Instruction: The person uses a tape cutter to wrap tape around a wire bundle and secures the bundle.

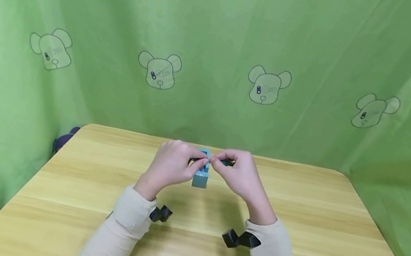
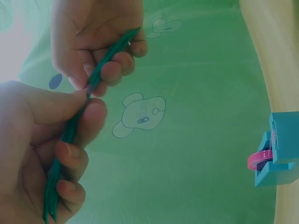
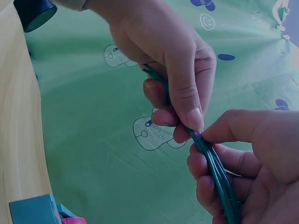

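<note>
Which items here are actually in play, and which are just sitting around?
In play:
- green cords, gripped at both ends
- left hand
- right hand
- blue box, right under the hands

Lying about:
- pink band on the blue box
- dark purple thing off the table's left edge

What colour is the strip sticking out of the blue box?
Pink strip, poking from the blue box; clearest in the left wrist view.
</note>
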Motion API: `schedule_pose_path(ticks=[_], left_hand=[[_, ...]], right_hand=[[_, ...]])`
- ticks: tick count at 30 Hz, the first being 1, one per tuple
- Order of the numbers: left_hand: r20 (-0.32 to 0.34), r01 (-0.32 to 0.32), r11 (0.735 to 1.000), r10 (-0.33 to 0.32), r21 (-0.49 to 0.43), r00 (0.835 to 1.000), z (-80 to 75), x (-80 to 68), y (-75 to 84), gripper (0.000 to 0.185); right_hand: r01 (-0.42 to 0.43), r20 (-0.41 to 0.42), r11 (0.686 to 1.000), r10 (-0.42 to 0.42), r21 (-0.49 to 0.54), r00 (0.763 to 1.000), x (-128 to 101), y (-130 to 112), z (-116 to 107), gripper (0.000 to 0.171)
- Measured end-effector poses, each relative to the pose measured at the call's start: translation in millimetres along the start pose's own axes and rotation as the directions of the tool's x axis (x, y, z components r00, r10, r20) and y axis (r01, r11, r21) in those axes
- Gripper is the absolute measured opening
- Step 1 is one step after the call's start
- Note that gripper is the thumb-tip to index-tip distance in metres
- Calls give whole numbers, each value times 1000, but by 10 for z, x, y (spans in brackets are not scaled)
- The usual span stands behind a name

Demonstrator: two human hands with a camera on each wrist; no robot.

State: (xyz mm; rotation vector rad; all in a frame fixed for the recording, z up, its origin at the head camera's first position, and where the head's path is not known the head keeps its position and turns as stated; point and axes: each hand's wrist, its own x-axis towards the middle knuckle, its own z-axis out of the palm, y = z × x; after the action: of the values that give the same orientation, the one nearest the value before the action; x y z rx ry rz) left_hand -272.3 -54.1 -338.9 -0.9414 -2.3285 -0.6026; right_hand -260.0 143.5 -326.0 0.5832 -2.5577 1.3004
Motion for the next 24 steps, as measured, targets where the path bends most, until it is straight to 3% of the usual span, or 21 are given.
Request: schedule_pose_path(ticks=[6,10,24], left_hand=[[36,11,1000,-12,18,999,19,1,-9,16],[68,43,999,-43,5,997,13,-2,-24,14],[105,75,997,-76,11,992,17,3,-49,16]], right_hand=[[-53,63,996,58,-78,996,-1,46,7,17],[-62,91,996,68,-64,994,11,65,18,18],[-48,74,997,53,-63,996,11,67,55,13]])
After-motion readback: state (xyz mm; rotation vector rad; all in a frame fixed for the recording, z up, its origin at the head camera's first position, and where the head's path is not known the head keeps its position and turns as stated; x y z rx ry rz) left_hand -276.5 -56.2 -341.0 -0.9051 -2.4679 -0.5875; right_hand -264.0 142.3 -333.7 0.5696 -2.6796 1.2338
